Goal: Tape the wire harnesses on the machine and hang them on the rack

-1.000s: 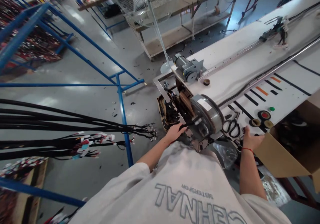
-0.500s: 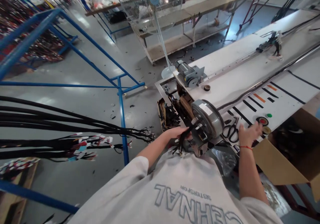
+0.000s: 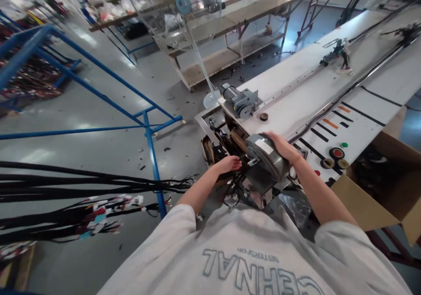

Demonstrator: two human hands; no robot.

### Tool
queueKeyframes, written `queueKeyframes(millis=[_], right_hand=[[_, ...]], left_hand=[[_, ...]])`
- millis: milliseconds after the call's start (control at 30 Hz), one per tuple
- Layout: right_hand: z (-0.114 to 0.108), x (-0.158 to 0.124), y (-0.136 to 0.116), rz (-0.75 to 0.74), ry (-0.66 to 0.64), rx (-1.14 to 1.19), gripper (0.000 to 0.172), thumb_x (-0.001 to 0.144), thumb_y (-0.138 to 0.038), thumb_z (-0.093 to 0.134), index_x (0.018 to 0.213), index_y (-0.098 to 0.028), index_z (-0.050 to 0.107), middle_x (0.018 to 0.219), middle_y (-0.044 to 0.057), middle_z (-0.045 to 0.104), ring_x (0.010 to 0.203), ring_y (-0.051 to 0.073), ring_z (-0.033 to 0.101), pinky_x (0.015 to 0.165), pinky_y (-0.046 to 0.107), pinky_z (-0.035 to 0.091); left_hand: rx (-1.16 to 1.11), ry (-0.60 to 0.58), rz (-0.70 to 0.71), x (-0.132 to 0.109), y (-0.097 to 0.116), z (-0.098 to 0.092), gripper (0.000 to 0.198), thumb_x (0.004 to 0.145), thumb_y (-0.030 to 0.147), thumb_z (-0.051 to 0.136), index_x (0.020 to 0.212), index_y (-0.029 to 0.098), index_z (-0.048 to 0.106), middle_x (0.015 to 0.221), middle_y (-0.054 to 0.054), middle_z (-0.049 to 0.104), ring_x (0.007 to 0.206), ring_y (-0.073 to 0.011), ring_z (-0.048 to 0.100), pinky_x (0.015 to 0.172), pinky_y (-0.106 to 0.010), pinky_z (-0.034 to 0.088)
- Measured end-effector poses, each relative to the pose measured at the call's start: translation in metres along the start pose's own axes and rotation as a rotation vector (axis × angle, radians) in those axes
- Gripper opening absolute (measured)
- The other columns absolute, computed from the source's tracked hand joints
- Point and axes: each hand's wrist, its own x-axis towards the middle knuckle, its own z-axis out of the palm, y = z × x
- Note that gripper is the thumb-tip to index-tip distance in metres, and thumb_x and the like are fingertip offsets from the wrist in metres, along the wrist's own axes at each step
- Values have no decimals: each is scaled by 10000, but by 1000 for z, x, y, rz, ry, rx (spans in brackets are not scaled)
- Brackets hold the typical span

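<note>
A grey drum-shaped machine [image 3: 263, 154] with a white label on its flat side stands at the near end of the long white table. My right hand [image 3: 282, 147] lies over the top of the drum, its fingers stretched along the upper rim. My left hand [image 3: 230, 164] is at the drum's left side, close to a small metal part [image 3: 252, 161]. Its fingers are pressed together; whatever is between them is too small to make out. Black wires [image 3: 234, 190] hang below that hand, in front of the machine.
Tape rolls [image 3: 337, 153] and black and orange strips [image 3: 330, 123] lie on the white table [image 3: 296, 111]. A motor [image 3: 237, 100] sits at its far corner. An open cardboard box [image 3: 365, 203] stands right. Blue frame [image 3: 152, 154] and hanging black cables [image 3: 82, 179] are left.
My right hand has moved left from above the tape rolls onto the drum. My left hand has come up beside the machine, and the dark wire bundle it was at now hangs lower.
</note>
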Motion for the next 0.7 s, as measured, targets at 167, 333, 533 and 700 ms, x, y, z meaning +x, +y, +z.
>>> queueKeyframes(millis=[167,333,533,700], right_hand=[[-19,-43,41,308,-96,214,936,691,-956,240,875,-158,693,736,101,678,869,296,654,824,409,522],[-3,-4,9,75,51,26,762,808,-853,306,811,-183,669,705,56,645,848,253,612,871,376,479],[3,-54,62,99,432,-151,646,908,-684,239,725,-190,611,684,55,560,802,234,562,814,361,474],[0,-102,95,381,647,-775,406,813,-289,523,1146,-72,600,1135,215,576,1117,342,528,959,474,425]], left_hand=[[-73,-158,-67,-12,16,3,325,915,429,518,762,155,602,797,-79,677,717,-142,648,693,-259,518],[100,-290,-103,-8,37,31,313,878,462,595,803,161,634,712,-1,649,627,-130,579,589,-234,438],[827,-20,213,-31,53,58,290,832,430,681,877,145,657,875,-71,690,846,-238,642,737,-294,468],[1065,154,311,-59,75,50,222,901,319,604,1028,147,660,1039,-118,695,941,-256,661,768,-294,493]])
